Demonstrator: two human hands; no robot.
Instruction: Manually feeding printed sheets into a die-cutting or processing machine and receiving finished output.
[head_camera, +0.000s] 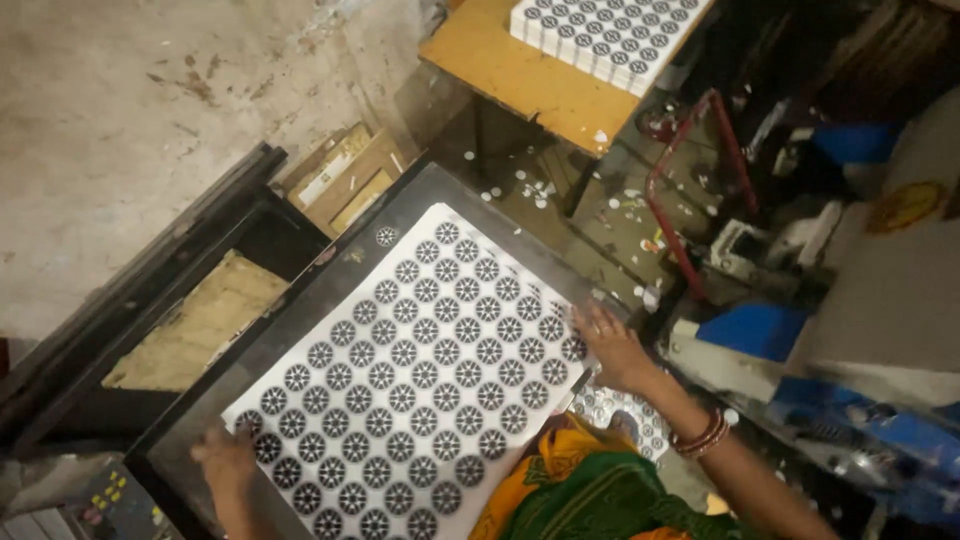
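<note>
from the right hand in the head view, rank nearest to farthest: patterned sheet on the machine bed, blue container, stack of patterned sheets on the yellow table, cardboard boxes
1. Patterned sheet: touched at its right edge by the right hand.
2. Blue container: just to the hand's right.
3. Cardboard boxes: upper left, beside the machine.
4. Stack of patterned sheets: top, on the yellow table. Items 3 and 4 are close to call.

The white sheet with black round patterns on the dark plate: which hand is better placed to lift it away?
Probably the right hand: its fingers lie on the white patterned sheet's free right edge. The left hand only presses the lower left corner on the dark plate.
</note>
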